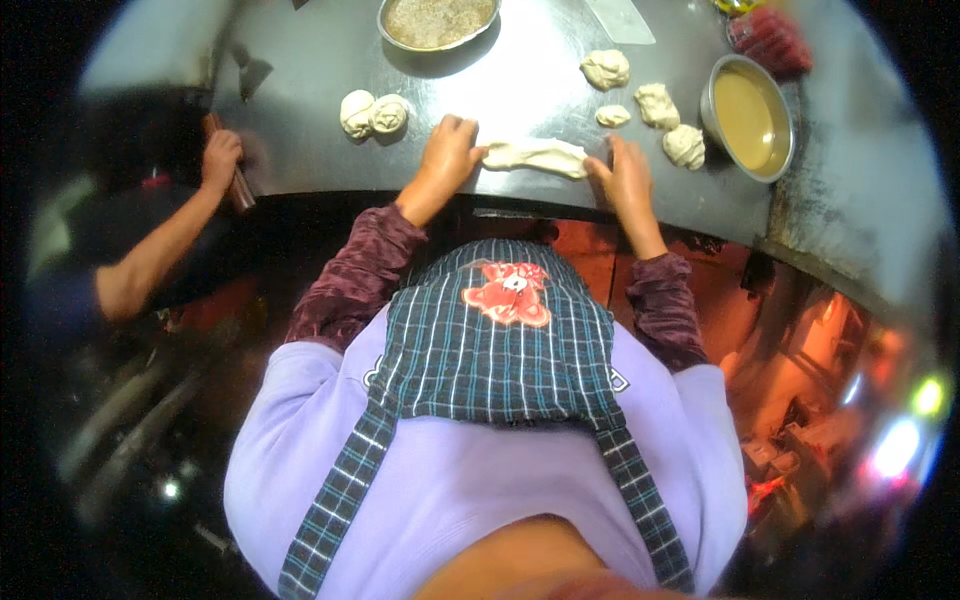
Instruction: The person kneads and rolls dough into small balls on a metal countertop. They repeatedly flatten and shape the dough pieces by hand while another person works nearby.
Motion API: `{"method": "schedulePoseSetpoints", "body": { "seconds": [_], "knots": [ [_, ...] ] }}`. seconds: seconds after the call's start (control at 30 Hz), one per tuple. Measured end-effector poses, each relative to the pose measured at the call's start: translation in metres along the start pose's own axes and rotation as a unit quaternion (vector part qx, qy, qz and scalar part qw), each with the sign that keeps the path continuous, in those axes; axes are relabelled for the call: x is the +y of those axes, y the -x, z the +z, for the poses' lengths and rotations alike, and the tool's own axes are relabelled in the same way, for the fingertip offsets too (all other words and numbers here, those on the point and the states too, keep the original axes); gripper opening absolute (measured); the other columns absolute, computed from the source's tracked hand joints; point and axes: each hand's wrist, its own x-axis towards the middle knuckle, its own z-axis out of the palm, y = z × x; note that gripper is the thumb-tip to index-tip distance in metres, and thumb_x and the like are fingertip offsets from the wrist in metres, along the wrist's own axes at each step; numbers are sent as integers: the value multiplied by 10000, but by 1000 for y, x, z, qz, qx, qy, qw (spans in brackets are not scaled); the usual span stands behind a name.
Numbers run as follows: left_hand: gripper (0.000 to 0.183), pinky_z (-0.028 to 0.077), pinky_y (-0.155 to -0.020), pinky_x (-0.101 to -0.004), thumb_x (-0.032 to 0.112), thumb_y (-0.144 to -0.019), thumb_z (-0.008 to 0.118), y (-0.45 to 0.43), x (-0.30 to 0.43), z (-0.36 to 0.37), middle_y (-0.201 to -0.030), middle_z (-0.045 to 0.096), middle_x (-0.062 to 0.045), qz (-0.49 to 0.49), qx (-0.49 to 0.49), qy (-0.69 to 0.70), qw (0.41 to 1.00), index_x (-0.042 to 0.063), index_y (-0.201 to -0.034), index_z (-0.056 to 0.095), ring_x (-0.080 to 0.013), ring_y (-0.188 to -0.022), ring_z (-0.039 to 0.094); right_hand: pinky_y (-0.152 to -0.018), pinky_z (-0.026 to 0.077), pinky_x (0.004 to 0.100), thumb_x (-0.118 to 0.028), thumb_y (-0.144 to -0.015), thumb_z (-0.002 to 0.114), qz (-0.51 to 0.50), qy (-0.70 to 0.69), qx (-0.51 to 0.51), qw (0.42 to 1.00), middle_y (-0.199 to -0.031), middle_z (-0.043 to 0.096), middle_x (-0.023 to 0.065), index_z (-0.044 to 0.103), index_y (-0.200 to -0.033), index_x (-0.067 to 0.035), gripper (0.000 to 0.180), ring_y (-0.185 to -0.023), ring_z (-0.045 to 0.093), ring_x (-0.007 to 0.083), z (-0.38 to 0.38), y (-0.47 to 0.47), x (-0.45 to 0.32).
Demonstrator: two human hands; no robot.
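Observation:
In the head view a stretched strip of dough (534, 156) lies crosswise on the metal worktop (525, 97) before me. My left hand (448, 156) has its thumb and fingers at the strip's left end. At the opposite end, my right hand (627, 174) pinches the dough with its thumb, the fingers pointing away from me. Two coiled dough pieces (388, 114) sit touching each other beyond my left hand. Past my right hand are several loose lumps, among them a rounded dough lump (683, 146) and a small dough scrap (613, 115).
A metal bowl of yellowish liquid (750, 165) stands at the right, near a red bundle (771, 43). At the far edge are a round pan with a grainy filling (439, 22) and a pale flat scraper (621, 20). On the left, another person's hand (220, 159) grips a brown rod (241, 191).

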Motion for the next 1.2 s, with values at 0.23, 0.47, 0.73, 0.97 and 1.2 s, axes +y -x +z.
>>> {"method": "schedulePoseSetpoints", "body": {
  "seconds": [0.23,0.47,0.73,0.97,1.2],
  "knots": [
    [1007,250,-1060,-609,493,-662,751,15,13,41,-1532,221,-132,181,-146,-199,952,164,-1477,258,-453,-1362,251,-1123,200,530,-469,-731,725,-236,104,-38,966,-1529,233,158,289,-1458,-67,938,-1418,199,328,62,37,11],
    [982,228,-1115,-535,461,-722,744,17,-16,34,-1492,246,-254,113,-36,-57,991,6,-1445,259,-450,-1372,245,-1014,283,511,-317,-829,679,-48,54,141,987,-1329,468,189,544,-1205,-61,474,-1246,397,351,69,20,36],
    [1022,190,-1105,-576,581,-744,679,32,-24,46,-1529,155,-239,98,-120,-235,960,-3,-1453,231,-458,-1397,168,-827,516,354,-32,-881,558,196,-281,127,931,-1056,624,169,519,-1183,41,313,-951,624,242,-51,7,68],
    [916,159,-1085,-634,527,-732,711,28,-15,30,-1535,161,-221,64,-167,-218,959,194,-1475,290,-447,-1407,146,-1058,354,422,-292,-844,668,-253,40,39,966,-1337,488,260,494,-1300,39,589,-1258,460,381,15,15,89],
    [673,245,-1041,-623,451,-787,688,24,-32,8,-1466,323,-219,111,-145,-172,968,210,-1372,458,-417,-1349,308,-892,438,454,-539,-870,565,-24,41,112,993,-1045,645,260,575,-1187,18,640,-999,610,394,-96,-79,158]
  ]
}}
